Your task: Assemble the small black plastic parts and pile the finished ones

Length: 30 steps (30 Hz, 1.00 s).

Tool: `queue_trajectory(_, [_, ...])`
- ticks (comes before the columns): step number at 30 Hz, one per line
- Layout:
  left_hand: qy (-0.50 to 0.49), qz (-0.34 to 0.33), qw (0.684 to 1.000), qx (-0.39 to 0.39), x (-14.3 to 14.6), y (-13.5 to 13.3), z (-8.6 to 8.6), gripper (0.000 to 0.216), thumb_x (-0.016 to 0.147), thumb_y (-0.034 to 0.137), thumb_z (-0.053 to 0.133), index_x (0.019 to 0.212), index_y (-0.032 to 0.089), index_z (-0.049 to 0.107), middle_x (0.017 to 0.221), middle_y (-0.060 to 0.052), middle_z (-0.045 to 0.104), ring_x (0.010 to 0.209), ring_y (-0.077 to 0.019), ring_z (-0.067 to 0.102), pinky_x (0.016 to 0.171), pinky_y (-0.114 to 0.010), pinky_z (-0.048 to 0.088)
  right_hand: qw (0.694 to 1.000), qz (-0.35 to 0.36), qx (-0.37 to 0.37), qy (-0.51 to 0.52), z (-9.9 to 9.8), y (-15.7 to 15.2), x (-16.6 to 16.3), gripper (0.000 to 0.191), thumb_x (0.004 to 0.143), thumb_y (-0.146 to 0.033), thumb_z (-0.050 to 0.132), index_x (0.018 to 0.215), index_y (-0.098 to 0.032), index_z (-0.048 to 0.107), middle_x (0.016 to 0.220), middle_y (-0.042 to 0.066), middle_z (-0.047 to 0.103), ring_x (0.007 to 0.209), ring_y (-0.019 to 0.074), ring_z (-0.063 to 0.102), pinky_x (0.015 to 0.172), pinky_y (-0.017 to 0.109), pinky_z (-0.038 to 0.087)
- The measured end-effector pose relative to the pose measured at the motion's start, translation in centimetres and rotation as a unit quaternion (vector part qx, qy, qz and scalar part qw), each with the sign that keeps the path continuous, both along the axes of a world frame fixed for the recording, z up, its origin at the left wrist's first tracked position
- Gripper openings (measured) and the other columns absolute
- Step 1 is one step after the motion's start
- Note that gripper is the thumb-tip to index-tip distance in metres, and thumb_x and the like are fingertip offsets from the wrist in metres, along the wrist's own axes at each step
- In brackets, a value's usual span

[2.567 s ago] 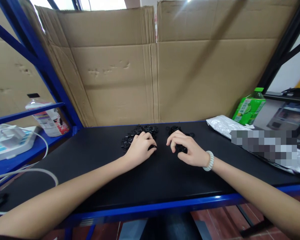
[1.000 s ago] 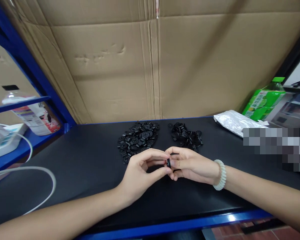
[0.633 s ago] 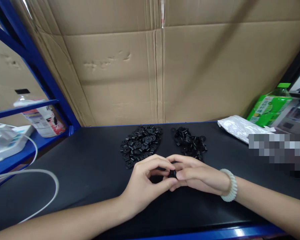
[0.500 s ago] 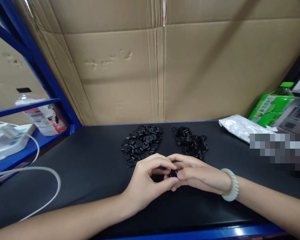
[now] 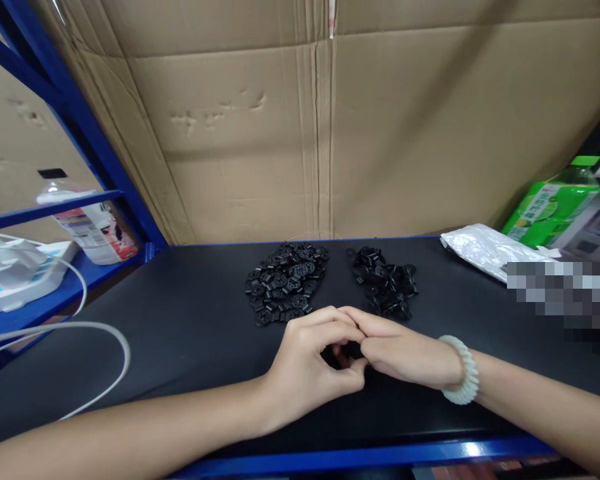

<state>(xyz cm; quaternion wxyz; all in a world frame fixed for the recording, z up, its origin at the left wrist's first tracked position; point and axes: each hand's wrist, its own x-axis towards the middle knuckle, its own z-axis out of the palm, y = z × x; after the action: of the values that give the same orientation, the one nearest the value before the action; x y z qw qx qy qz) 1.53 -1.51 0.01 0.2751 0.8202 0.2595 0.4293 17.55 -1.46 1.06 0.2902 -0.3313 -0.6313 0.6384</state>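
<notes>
My left hand [image 5: 313,363] and my right hand [image 5: 405,351] meet fingertip to fingertip over the black mat [image 5: 180,313], near its front edge. Both pinch a small black plastic part [image 5: 349,349] held between them, mostly hidden by the fingers. A white bead bracelet [image 5: 460,370] is on my right wrist. Just beyond the hands lie two heaps of small black parts: a wider left pile [image 5: 285,283] and a smaller right pile [image 5: 386,283].
Cardboard sheets [image 5: 330,133] wall the back. A blue shelf frame [image 5: 70,113] stands at left with a plastic bottle [image 5: 90,223], a white device [image 5: 15,270] and a white cable [image 5: 80,333]. At right lie a silvery bag [image 5: 485,250] and a green bottle [image 5: 555,207].
The hands left the two piles, came toward me and joined on one small black part. In the last half second the fingers closed tighter around it.
</notes>
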Motion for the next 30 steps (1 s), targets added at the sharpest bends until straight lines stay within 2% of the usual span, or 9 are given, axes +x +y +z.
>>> queue_trajectory(8, [0.008, 0.006, 0.999, 0.035, 0.0, 0.1, -0.2, 0.019, 0.062, 0.004, 0.061, 0.076, 0.013, 0.069, 0.074, -0.003, 0.061, 0.058, -0.0106, 0.053, 0.054, -0.021, 0.046, 0.998, 0.003, -0.047, 0.029, 0.0, -0.2, -0.3, 0.031, 0.061, -0.003, 0.039, 0.085, -0.020, 0.050, 0.075, -0.004, 0.048, 0.073, 0.0106, 0.047, 0.065, 0.023, 0.036])
queue_trajectory(20, [-0.002, 0.004, 1.000, 0.016, 0.0, -0.1, -0.1, 0.023, 0.061, 0.003, 0.059, 0.077, 0.016, 0.067, 0.077, -0.003, 0.063, 0.059, -0.0112, 0.053, 0.054, -0.022, 0.047, 0.993, 0.010, -0.065, 0.098, -1.0, -0.1, -0.3, 0.038, 0.057, -0.002, 0.040, 0.089, -0.020, 0.053, 0.081, -0.002, 0.049, 0.080, 0.0129, 0.047, 0.073, 0.027, 0.036])
queue_trajectory(25, [0.000, 0.004, 1.000, 0.023, 0.0, -0.1, 0.0, 0.022, 0.060, 0.002, 0.059, 0.076, 0.015, 0.066, 0.075, -0.002, 0.062, 0.058, -0.0109, 0.052, 0.054, -0.022, 0.047, 0.990, 0.011, -0.072, 0.121, -0.8, -0.1, -0.5, 0.034, 0.054, -0.001, 0.041, 0.081, -0.019, 0.053, 0.080, -0.003, 0.047, 0.080, 0.0126, 0.044, 0.073, 0.026, 0.035])
queue_trajectory(30, [-0.021, 0.025, 0.998, -0.044, -0.7, -0.2, 0.3, 0.018, 0.064, 0.000, 0.056, 0.073, 0.014, 0.062, 0.077, -0.003, 0.059, 0.069, -0.0139, 0.059, 0.060, -0.023, 0.054, 0.984, 0.013, -0.097, 0.146, -0.7, -0.2, -0.6, 0.038, 0.052, -0.001, 0.040, 0.083, -0.020, 0.053, 0.083, -0.002, 0.048, 0.071, 0.0110, 0.042, 0.062, 0.024, 0.033])
